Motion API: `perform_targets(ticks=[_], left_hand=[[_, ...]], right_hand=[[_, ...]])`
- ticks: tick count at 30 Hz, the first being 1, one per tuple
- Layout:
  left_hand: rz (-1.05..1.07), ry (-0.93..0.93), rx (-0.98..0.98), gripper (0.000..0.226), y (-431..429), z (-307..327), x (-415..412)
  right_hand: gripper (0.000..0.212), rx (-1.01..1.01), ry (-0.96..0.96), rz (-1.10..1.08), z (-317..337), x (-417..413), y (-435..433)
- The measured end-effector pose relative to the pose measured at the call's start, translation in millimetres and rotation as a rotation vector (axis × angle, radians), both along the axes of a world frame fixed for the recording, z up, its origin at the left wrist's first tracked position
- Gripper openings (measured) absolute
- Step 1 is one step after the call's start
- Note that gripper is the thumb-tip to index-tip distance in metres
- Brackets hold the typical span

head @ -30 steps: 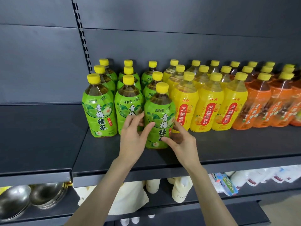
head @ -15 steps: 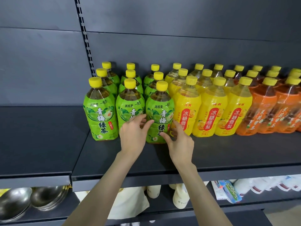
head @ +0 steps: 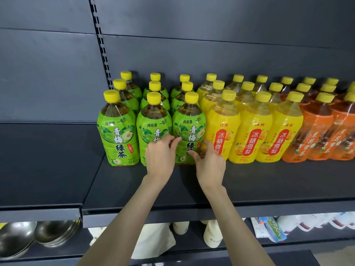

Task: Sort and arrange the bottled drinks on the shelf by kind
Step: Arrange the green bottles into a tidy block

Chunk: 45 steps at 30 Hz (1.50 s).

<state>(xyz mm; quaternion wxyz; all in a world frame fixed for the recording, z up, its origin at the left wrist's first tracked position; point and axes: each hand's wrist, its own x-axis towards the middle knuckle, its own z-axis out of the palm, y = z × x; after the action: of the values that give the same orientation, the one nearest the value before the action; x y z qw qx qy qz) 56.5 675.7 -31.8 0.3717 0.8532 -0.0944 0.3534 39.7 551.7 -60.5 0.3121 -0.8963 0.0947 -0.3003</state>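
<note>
From the head camera, a green-labelled bottle (head: 189,131) of clear moulded plastic with a ribbed yellow cap stands upright at the front of the dark matte metal shelf (head: 249,181), third in its row, touching green neighbours on its left and the yellow-labelled bottles (head: 222,131) on its right. The left hand (head: 159,156) has its fingers curled at the bottle's left flank, thumb tip on the glossy label. The right hand (head: 209,162) clasps the lower right side, thumb across the front, fingers tucked behind. Orange-labelled bottles (head: 315,135) fill the far right. Below left sit rounded, shiny steel bowls (head: 19,239).
</note>
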Motion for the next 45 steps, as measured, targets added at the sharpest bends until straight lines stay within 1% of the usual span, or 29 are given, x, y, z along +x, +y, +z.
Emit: perform_targets(ticks=[2, 5, 7, 9, 10, 12, 15, 17, 19, 25, 30, 37, 40, 43, 45], left_hand=[[-0.003, 0.006, 0.007, 0.020, -1, 1, 0], [-0.012, 0.017, -0.038, 0.016, 3, -1, -5], [0.020, -0.024, -0.068, 0.014, 12, -6, -13], [0.071, -0.113, -0.046, 0.013, 23, -14, -21], [0.100, -0.155, -0.018, 0.018, 30, -19, -24], [0.157, -0.202, 0.081, 0.043, 44, -28, -26], [0.193, -0.183, 0.378, 0.080, 61, -31, -21], [0.199, -0.163, 0.537, 0.094, 66, -30, -16], [0.199, -0.172, 0.596, 0.100, 68, -29, -13], [0.210, -0.220, 0.592, 0.099, 68, -33, -10], [0.211, -0.206, 0.606, 0.099, 68, -31, -11], [0.254, -0.155, 0.625, 0.102, 61, -31, -14], [0.242, -0.124, 0.612, 0.096, 58, -29, -17], [0.219, -0.138, 0.592, 0.089, 61, -27, -21], [0.188, -0.181, 0.514, 0.084, 67, -30, -24]], right_hand=[[0.052, -0.009, 0.007, 0.000, 2, 0, 0], [0.051, -0.011, -0.015, 0.008, 0, -3, -1], [0.053, 0.000, -0.035, 0.020, -4, -7, -2], [0.061, 0.012, -0.094, 0.048, -6, -11, -1], [0.067, -0.004, -0.143, 0.069, -5, -13, 1], [0.082, -0.087, -0.236, 0.111, -3, -12, 3], [0.101, -0.271, -0.258, 0.156, 3, -4, 5], [0.107, -0.353, -0.231, 0.165, 4, 0, 7], [0.109, -0.394, -0.210, 0.162, 3, 1, 9], [0.105, -0.397, -0.230, 0.148, 1, 9, 11], [0.097, -0.383, -0.218, 0.165, 1, 11, 13], [0.096, -0.339, -0.161, 0.173, 2, 3, 16], [0.096, -0.339, -0.148, 0.174, 2, 1, 18], [0.097, -0.359, -0.140, 0.156, 4, -2, 16], [0.097, -0.373, -0.156, 0.136, 4, -4, 14]])
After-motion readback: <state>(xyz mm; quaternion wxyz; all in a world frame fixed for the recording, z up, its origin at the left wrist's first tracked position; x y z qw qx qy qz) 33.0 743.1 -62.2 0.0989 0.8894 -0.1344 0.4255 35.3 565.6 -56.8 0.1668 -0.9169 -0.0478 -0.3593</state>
